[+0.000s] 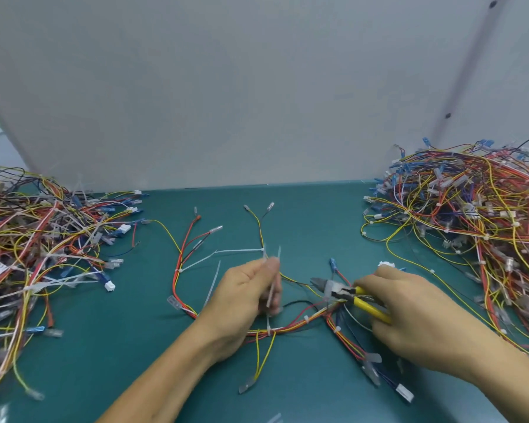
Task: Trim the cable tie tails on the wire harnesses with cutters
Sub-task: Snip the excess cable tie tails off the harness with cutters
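One wire harness (184,264) of red, yellow and black wires lies spread over the green mat between my hands. White cable tie tails (239,250) stick out from it at several spots. My left hand (245,296) pinches several thin white tie tails (272,288) that stand up between its fingers. My right hand (409,312) grips the yellow-handled cutters (345,293). Their grey jaws point left and sit just above the harness bundle, to the right of my left hand.
A big heap of harnesses (37,248) covers the left side of the mat. A taller heap (471,215) fills the right side. A grey wall panel (257,87) stands right behind the green mat (303,215). Loose connectors (405,393) lie near the front edge.
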Demonstrator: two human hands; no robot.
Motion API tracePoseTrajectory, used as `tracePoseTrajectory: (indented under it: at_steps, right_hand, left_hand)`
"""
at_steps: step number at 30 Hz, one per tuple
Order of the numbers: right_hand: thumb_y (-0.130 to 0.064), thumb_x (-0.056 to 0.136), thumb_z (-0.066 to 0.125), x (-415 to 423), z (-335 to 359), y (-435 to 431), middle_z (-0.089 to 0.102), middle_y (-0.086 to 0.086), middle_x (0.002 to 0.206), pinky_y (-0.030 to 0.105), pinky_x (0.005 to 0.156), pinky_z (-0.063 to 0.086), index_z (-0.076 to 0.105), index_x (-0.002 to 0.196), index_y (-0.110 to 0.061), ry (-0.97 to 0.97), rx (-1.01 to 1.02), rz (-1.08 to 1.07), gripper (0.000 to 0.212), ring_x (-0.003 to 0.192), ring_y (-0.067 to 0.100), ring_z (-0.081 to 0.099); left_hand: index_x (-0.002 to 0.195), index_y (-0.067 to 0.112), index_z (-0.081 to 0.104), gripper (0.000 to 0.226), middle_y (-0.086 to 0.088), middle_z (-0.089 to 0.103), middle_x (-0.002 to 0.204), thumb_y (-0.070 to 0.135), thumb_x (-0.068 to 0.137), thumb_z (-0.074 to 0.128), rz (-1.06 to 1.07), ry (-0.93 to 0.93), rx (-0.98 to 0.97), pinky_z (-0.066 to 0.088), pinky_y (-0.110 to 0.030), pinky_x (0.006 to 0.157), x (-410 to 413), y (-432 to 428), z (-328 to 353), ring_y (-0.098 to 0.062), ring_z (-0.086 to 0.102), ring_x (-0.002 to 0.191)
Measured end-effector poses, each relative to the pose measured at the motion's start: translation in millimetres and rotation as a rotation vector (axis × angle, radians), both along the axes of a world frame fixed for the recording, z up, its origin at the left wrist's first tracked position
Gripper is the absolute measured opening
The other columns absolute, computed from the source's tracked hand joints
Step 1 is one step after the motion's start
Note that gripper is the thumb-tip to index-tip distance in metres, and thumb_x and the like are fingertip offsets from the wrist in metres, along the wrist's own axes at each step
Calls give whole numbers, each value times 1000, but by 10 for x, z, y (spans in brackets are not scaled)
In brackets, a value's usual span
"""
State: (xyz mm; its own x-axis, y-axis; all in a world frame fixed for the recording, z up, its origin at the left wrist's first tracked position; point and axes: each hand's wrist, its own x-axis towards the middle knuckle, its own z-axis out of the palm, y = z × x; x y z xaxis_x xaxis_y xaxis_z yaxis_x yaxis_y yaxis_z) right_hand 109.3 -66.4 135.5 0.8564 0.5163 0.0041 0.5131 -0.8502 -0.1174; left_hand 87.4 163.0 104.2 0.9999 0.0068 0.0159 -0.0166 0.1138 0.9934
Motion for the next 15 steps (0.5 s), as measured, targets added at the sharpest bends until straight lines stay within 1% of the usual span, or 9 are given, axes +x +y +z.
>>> tracePoseTrajectory:
  at_steps: [2,4,6,8,10,12,13,15]
  right_hand:
    - [-30,78,50,-45,68,26,38,-12,95,32,80,45,46,108,-34,70,31,-13,30,91,14,48]
    - [-32,76,52,-88,139,67,39,-11,97,31,82,44,47,113,-31,98,43,-14,38,93,13,49]
    - [-35,77,55,-111,235,84,45,-11,100,31,84,45,49,118,-30,45,33,-28,42,95,11,50]
    - [-37,75,59,-135,397,93,55,-13,98,32,83,47,51,121,-30,-73,74,-45,47,91,9,55]
    - [-35,69,62,-178,601,108,62,-13,86,37,73,51,59,113,-30,-200,209,-29,45,77,12,59]
    - [-34,67,63,-234,773,155,62,-11,76,39,63,53,65,105,-30,-294,286,8,38,66,13,60]
    - [-35,66,61,-258,824,202,62,-11,75,40,61,53,66,103,-31,-310,288,27,38,65,14,60]
    - [-40,63,55,-276,841,318,60,-14,77,40,63,52,65,102,-34,-275,255,60,41,69,14,59]
  left_hand:
    - [64,12,47,31,3,45,52,34,87,50,78,-12,-139,38,-24,51,18,32,78,-15,43,51]
    - [70,12,43,29,2,47,56,26,96,44,112,-34,-220,37,-24,46,14,109,177,-15,45,50]
    - [75,12,43,26,-1,53,60,21,100,40,125,-26,-229,36,-23,43,-9,207,264,-14,46,48]
    - [79,13,44,24,-1,50,59,18,101,39,125,19,-193,33,-22,41,-38,293,312,-13,40,44]
    - [79,14,45,24,3,39,56,18,102,40,128,92,-90,26,-20,41,-46,338,307,-11,28,45]
    - [77,17,45,22,7,32,53,18,98,47,143,166,68,20,-21,43,-39,342,264,-9,22,45]
    - [75,17,47,21,7,31,53,19,94,55,155,184,166,19,-21,44,-34,338,235,-9,22,44]
    - [74,16,55,20,8,34,52,23,82,72,193,182,406,21,-25,46,-25,338,178,-9,28,43]
